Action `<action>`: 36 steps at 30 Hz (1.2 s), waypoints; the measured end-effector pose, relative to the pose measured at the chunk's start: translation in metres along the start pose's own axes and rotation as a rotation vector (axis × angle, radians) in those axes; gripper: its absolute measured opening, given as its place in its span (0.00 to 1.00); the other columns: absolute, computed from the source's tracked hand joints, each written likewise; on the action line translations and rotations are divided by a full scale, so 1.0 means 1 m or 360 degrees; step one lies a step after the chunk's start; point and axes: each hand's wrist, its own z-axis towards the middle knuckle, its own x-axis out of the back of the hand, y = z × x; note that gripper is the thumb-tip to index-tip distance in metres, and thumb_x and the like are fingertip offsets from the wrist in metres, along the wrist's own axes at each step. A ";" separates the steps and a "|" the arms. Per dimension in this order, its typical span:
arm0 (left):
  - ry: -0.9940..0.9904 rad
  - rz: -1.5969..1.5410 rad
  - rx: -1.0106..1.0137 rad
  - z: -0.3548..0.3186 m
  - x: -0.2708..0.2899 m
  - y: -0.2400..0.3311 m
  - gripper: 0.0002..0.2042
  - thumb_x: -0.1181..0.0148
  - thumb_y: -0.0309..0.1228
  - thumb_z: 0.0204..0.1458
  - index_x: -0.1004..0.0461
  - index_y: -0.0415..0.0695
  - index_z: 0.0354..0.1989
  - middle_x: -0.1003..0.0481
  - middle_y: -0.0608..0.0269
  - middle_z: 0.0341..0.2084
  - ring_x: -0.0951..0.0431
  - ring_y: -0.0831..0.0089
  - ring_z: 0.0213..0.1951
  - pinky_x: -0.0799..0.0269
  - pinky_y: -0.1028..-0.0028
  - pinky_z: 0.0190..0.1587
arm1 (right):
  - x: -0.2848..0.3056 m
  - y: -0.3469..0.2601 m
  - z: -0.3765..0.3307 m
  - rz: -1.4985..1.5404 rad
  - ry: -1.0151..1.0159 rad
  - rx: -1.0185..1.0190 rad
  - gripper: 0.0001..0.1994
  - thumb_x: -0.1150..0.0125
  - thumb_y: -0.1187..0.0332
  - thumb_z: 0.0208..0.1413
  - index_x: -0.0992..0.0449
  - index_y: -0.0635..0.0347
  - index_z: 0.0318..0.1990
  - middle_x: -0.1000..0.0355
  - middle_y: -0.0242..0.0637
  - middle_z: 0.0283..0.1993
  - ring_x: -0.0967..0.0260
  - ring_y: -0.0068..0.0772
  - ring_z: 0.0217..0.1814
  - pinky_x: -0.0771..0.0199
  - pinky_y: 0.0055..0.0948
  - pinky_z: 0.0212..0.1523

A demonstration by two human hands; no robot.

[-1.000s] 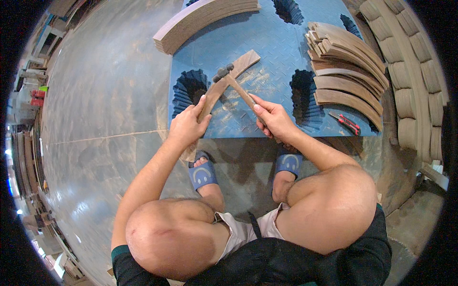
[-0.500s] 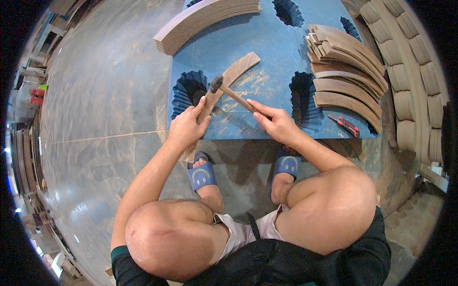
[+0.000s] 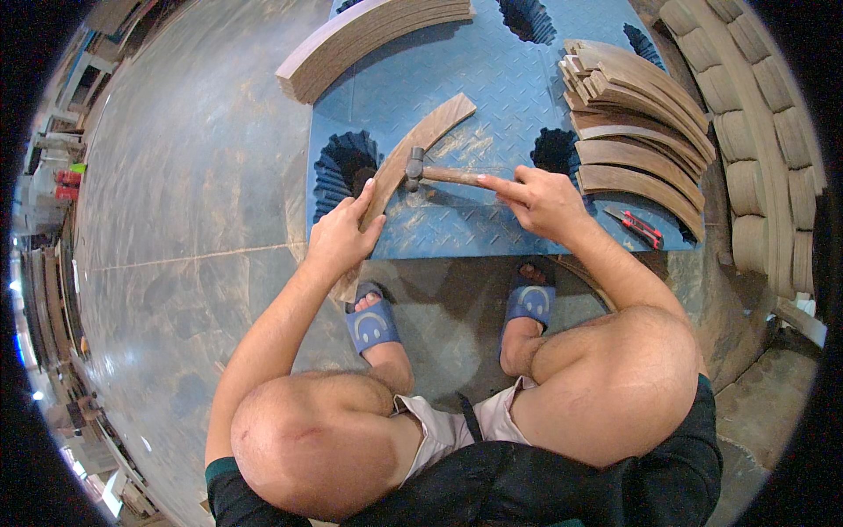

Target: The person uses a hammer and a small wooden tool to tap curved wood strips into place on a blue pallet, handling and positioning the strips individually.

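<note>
A curved wooden strip [image 3: 425, 133] lies slantwise over the left front part of a blue plastic pallet [image 3: 492, 114], its near end sticking out past the pallet's front edge. My left hand [image 3: 342, 235] is closed around that strip near the pallet edge. In my right hand [image 3: 546, 205] is a hammer [image 3: 450, 176], gripped by its wooden handle. The hammer's dark metal head is just right of the strip; whether it touches the pallet I cannot tell. Fine sawdust is scattered on the pallet around it.
Several curved strips [image 3: 645, 132] are stacked at the pallet's right side. Another neat curved stack [image 3: 369, 39] stands at the far left corner. A red utility knife [image 3: 634, 227] lies near the front right corner. Dark ribbed holes [image 3: 345, 171] open in the pallet. Bundled wooden pieces [image 3: 742, 140] stand farther right.
The hammer has swung off the strip to its right side, and its handle now lies more level. My right hand has moved right. The left hand stays on the strip.
</note>
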 end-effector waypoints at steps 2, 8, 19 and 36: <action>0.0033 -0.0017 -0.0015 -0.002 0.002 0.000 0.37 0.34 0.49 0.69 0.35 0.60 0.86 0.17 0.49 0.43 0.12 0.44 0.46 0.15 0.50 0.48 | -0.005 0.014 0.001 0.0070 0.0072 -0.0196 0.26 0.33 0.60 0.72 0.21 0.21 0.75 0.26 0.41 0.35 0.20 0.51 0.35 0.18 0.51 0.33; 0.0046 0.0011 -0.0026 0.001 -0.001 -0.002 0.37 0.34 0.49 0.68 0.34 0.60 0.85 0.17 0.51 0.43 0.12 0.44 0.46 0.15 0.49 0.48 | 0.006 0.032 -0.004 0.0341 0.0232 -0.0438 0.25 0.32 0.61 0.73 0.19 0.23 0.74 0.25 0.42 0.34 0.21 0.52 0.35 0.18 0.49 0.36; -0.0026 0.0028 0.0020 0.002 0.003 0.002 0.36 0.33 0.49 0.68 0.34 0.61 0.85 0.17 0.51 0.43 0.12 0.45 0.46 0.15 0.49 0.48 | -0.006 0.043 0.006 0.1641 0.0096 -0.1150 0.26 0.40 0.55 0.82 0.26 0.50 0.81 0.20 0.33 0.31 0.25 0.22 0.24 0.25 0.30 0.24; -0.0022 0.0023 0.0027 -0.001 0.000 -0.006 0.37 0.33 0.49 0.67 0.33 0.62 0.85 0.17 0.51 0.44 0.12 0.45 0.47 0.16 0.50 0.49 | -0.011 -0.034 0.011 0.1902 -0.0989 -0.0720 0.27 0.41 0.49 0.82 0.27 0.40 0.82 0.27 0.25 0.27 0.35 0.18 0.20 0.31 0.27 0.19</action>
